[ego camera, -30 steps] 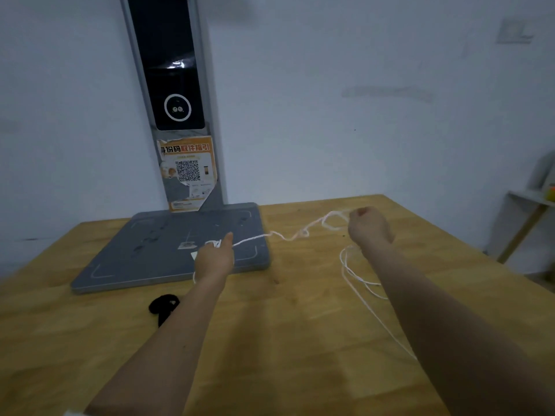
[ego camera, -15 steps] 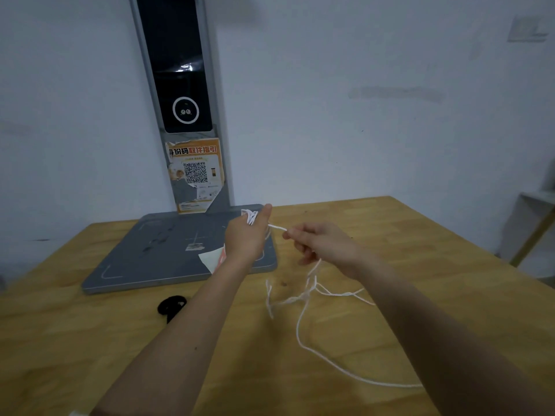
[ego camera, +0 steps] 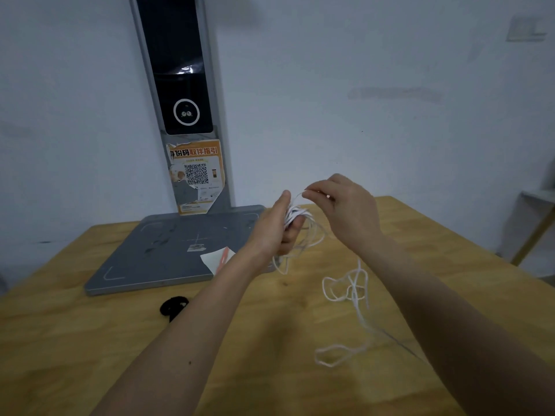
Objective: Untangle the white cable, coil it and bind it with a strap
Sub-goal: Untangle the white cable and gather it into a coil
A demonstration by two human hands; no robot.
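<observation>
Left hand gripping coiled white cable, right hand pinching a strand above, loose loops trailing on wooden table, black strap nearby

Left hand and right hand raised, fingers curled

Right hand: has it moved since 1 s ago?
Yes. The right hand came in toward the left hand and now pinches the cable just right of the grey base, no longer out over open table.

Wooden table bears grey base plate, black strap perhaps, loose white cable.
</observation>
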